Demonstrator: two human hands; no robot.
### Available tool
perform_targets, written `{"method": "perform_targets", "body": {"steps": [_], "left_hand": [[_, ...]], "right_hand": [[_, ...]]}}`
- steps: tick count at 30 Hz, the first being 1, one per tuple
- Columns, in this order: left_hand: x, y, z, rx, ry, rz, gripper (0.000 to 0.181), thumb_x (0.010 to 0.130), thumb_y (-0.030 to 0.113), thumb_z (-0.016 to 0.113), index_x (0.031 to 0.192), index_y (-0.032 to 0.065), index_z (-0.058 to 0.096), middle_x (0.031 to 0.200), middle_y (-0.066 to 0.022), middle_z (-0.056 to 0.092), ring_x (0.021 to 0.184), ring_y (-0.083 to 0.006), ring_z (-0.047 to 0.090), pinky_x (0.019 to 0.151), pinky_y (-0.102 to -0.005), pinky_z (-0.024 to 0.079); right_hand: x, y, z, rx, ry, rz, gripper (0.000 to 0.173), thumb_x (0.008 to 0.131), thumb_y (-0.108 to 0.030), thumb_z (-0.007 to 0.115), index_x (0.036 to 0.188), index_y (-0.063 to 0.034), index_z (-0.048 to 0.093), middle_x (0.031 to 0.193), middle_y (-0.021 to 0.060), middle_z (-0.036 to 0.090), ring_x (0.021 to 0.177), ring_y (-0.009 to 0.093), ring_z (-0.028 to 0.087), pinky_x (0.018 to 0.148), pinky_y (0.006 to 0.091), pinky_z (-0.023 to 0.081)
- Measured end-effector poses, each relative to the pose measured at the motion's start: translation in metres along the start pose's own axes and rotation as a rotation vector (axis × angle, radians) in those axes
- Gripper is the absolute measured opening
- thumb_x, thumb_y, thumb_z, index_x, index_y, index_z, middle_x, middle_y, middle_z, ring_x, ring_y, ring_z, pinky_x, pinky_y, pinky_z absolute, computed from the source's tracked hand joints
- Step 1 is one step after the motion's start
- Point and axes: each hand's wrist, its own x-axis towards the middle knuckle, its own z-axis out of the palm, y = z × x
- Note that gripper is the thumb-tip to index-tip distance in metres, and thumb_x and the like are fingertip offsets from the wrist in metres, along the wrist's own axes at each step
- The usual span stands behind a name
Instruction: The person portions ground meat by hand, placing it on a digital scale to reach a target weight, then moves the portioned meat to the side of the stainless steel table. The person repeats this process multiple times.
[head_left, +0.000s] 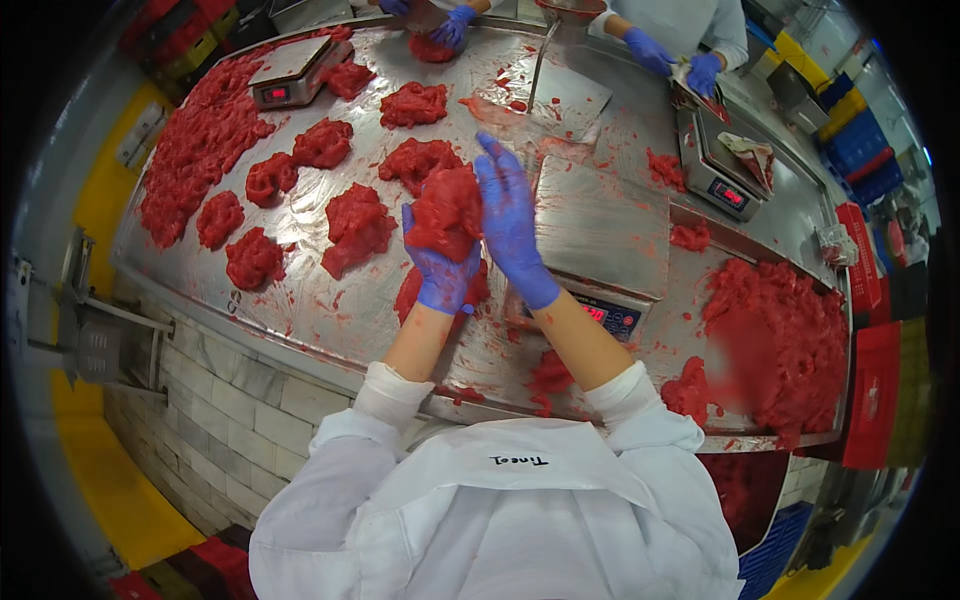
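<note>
Both my hands wear blue gloves. My left hand (442, 270) cups a lump of red minced meat (448, 214) from below. My right hand (511, 217) lies flat against the lump's right side, fingers extended and pointing away from me. Under and around them, several separate portions of the same meat (358, 225) rest on the steel table (315, 315). Just right of my right hand stands a weighing scale with a steel plate (604, 225) and a lit red display, partly hidden by my forearm.
Large meat heaps lie at the table's far left (202, 150) and right (787, 337). Another scale (289, 82) stands back left, a third (731, 172) back right. Two co-workers in blue gloves work across the table; one handles a bag (701, 90). A red crate (859, 255) stands at right.
</note>
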Motion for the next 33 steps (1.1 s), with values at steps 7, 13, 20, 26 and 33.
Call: {"method": "perform_targets", "body": {"steps": [7, 13, 20, 26, 33], "left_hand": [[0.224, -0.058, 0.005, -0.851, -0.052, -0.210, 0.019, 0.082, 0.030, 0.044, 0.085, 0.0136, 0.053, 0.083, -0.0092, 0.052, 0.077, -0.0255, 0.050, 0.073, -0.0363, 0.042], [0.292, -0.060, 0.022, -0.701, 0.196, -0.425, 0.019, 0.085, 0.022, 0.048, 0.099, 0.0114, 0.055, 0.091, -0.0071, 0.057, 0.085, -0.0231, 0.054, 0.079, -0.0358, 0.042], [0.251, -0.017, 0.032, -0.816, -0.293, -0.360, 0.027, 0.088, 0.013, 0.052, 0.115, 0.0089, 0.057, 0.101, -0.0047, 0.063, 0.093, -0.0202, 0.059, 0.087, -0.0353, 0.043], [0.072, 0.096, 0.078, 0.126, -0.943, -0.310, 0.039, 0.086, 0.017, 0.054, 0.122, 0.0030, 0.048, 0.120, -0.0052, 0.053, 0.105, -0.0169, 0.054, 0.092, -0.0308, 0.041], [-0.017, 0.112, 0.066, 0.414, -1.461, -0.295, 0.040, 0.077, 0.010, 0.067, 0.114, 0.0069, 0.053, 0.102, -0.0051, 0.054, 0.094, -0.0152, 0.053, 0.081, -0.0278, 0.048]], "right_hand": [[-0.010, -0.015, -0.159, 0.052, 0.248, 0.000, 0.030, 0.094, -0.013, 0.044, 0.119, 0.0014, 0.053, 0.116, 0.0097, 0.058, 0.107, 0.016, 0.054, 0.097, 0.0288, 0.038], [-0.081, 0.005, -0.346, -0.633, 0.175, 0.384, 0.031, 0.089, -0.021, 0.053, 0.113, -0.0025, 0.059, 0.108, 0.0128, 0.062, 0.104, 0.020, 0.057, 0.089, 0.0311, 0.044], [-0.209, 0.054, -0.396, -0.840, -0.192, 0.803, 0.037, 0.086, -0.041, 0.050, 0.106, -0.0115, 0.061, 0.104, 0.0157, 0.060, 0.101, 0.034, 0.054, 0.091, 0.0419, 0.041], [-0.153, 0.008, -0.400, -0.854, -0.306, 0.780, 0.049, 0.078, -0.044, 0.061, 0.113, -0.0101, 0.060, 0.105, 0.0154, 0.062, 0.102, 0.027, 0.057, 0.089, 0.0372, 0.044], [-0.176, 0.041, -0.457, -1.541, 0.122, 1.069, 0.076, 0.076, -0.070, 0.043, 0.136, -0.0229, 0.039, 0.132, 0.0222, 0.043, 0.126, 0.043, 0.032, 0.102, 0.0482, 0.030]]}}
